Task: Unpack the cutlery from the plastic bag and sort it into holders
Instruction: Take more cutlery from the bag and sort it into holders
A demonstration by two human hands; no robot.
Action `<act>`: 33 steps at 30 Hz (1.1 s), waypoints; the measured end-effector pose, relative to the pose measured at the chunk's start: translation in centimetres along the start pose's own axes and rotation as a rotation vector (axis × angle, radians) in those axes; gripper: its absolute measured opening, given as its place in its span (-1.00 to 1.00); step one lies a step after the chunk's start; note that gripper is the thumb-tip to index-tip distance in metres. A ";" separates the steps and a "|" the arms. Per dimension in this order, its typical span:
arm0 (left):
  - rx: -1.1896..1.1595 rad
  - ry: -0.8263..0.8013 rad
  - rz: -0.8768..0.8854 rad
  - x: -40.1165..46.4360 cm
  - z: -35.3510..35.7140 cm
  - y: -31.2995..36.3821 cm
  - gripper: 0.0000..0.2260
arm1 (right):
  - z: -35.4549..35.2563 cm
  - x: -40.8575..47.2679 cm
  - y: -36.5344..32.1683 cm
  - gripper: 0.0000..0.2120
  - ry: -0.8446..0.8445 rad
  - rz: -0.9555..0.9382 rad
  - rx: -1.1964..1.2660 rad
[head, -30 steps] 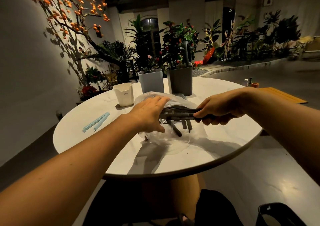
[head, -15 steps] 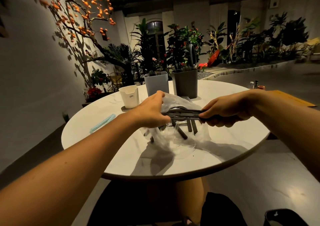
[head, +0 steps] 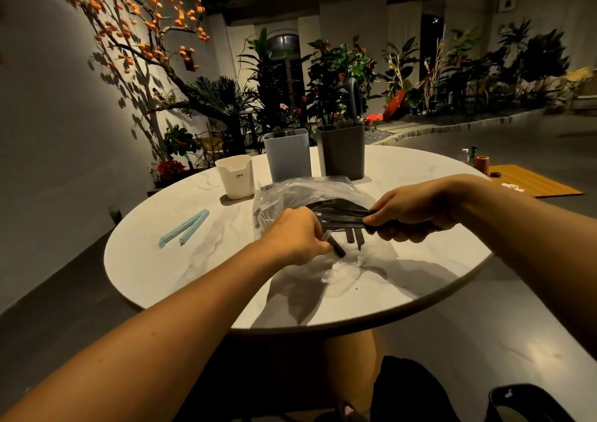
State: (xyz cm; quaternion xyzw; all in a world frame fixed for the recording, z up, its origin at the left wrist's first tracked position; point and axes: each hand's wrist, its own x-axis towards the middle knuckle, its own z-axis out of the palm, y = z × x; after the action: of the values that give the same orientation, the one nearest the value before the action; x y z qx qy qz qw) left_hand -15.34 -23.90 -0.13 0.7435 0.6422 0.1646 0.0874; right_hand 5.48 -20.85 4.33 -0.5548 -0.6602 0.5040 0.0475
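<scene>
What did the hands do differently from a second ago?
The left hand slid off the top of the clear plastic bag toward the person and now pinches a dark cutlery handle near the bag's mouth. The right hand kept its grip on the bundle of dark cutlery. The white cup holder, blue-grey holder, dark grey holder and light blue clip stayed put.
</scene>
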 end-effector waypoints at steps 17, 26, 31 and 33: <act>0.350 0.130 0.171 -1.9 -5.0 1.6 -0.85 | -0.5 -3.3 -0.6 -0.72 0.003 -0.101 0.147; 0.057 0.698 0.170 -3.3 -7.4 1.2 -0.72 | -0.7 -5.5 -0.9 -0.78 -0.186 -0.322 0.378; -0.146 0.683 -0.018 -3.1 -8.4 0.8 -0.63 | -0.9 -5.9 -1.5 -0.79 -0.202 -0.330 0.335; -0.314 0.649 -0.057 -2.4 -8.5 0.8 -0.65 | -1.0 -5.6 -1.6 -0.79 -0.197 -0.349 0.341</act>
State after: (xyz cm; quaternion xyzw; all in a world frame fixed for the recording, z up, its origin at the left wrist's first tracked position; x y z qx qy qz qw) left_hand -17.90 -27.06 7.79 0.6118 0.6240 0.4861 -0.0032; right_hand 7.14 -24.44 8.81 -0.3649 -0.6527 0.6439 0.1621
